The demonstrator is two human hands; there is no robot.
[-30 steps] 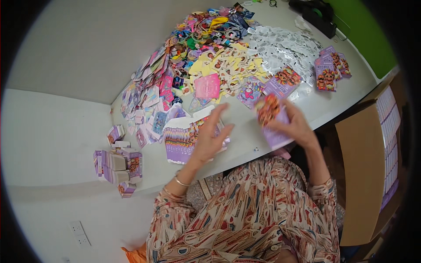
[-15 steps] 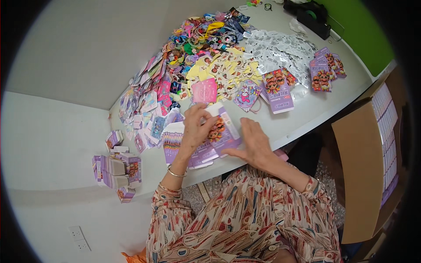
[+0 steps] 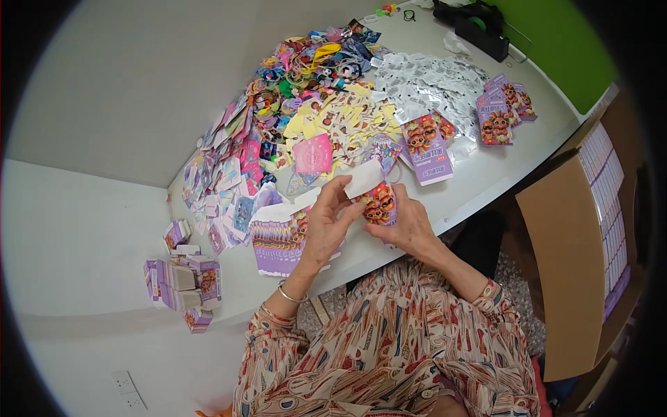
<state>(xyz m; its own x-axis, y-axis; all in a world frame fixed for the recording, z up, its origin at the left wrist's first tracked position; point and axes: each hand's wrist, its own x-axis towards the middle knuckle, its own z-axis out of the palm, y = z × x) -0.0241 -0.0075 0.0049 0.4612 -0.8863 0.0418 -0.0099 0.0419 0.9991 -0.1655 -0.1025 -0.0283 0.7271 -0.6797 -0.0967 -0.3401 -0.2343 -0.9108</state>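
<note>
Two hands share one purple box (image 3: 381, 205), which is held up between them with its white flap (image 3: 363, 178) raised at the end away from the person. The left hand (image 3: 328, 224) is partly curled, its thumb and fingers pinching the near-left edge of the box by the flap. The right hand (image 3: 406, 224) is bent round the box's other side, its thumb laid across the lower front and its fingers mostly hidden behind.

Just left of the left hand, and partly under it, a fanned stack (image 3: 278, 256) of flat purple boxes lies on the table (image 3: 479, 186). Farther left of that hand is a cluster of small boxes (image 3: 182, 278). Beyond the left hand are a pink card (image 3: 313, 153) and a spread of yellow cards (image 3: 347, 115), with a heap of colourful trinkets (image 3: 278, 90) behind; pastel cards (image 3: 226, 170) lie beyond and to its left.

Just beyond the right hand lies a larger purple pack (image 3: 432, 165), with silvery pieces (image 3: 431, 83) past it. Farther off to that hand's right are several purple packs (image 3: 495, 121) grouped together, and well to its right a brown carton (image 3: 563, 271) holds rows of packs.
</note>
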